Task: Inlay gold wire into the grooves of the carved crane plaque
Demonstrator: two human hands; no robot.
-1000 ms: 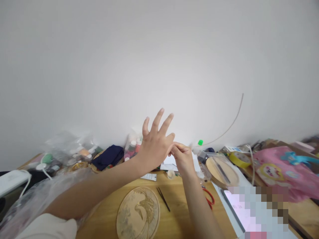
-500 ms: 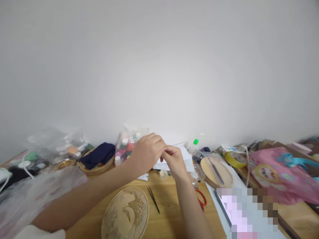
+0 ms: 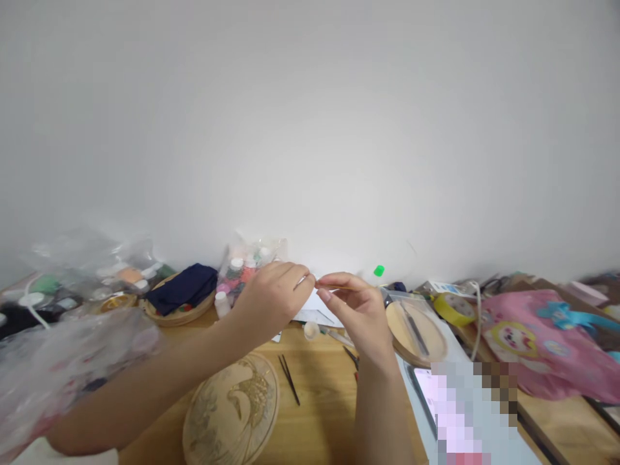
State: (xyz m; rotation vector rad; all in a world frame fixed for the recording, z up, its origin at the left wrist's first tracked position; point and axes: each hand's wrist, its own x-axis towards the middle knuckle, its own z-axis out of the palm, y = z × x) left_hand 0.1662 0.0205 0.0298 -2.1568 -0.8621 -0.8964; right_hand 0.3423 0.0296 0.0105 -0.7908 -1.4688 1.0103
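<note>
My left hand (image 3: 274, 297) is raised over the back of the table, its thumb and fingers pinched together. Just beside it, the thumb and forefinger of my right hand (image 3: 361, 316) pinch too, with the fingertips of both hands almost meeting. Whatever lies between them is too fine to make out. Below the hands are black tweezers (image 3: 289, 380) on the wood. An embroidery hoop (image 3: 227, 413) with a gold bird design lies at the front, under my left forearm. Behind the hands, white paper (image 3: 317, 311) shows in part, with a small round white container (image 3: 311, 331) at its front edge.
Paint bottles in a clear bag (image 3: 237, 268) and a dark blue cloth (image 3: 184, 287) on a hoop stand back left. Crumpled plastic (image 3: 77, 361) covers the left side. On the right are another hoop (image 3: 436, 332), yellow tape (image 3: 454, 310), a phone (image 3: 423, 387) and a pink bag (image 3: 537, 342).
My fingertips have drawn slightly apart from their overlap. My right hand has shifted right and turned, its thumb now showing. The view has moved a little.
</note>
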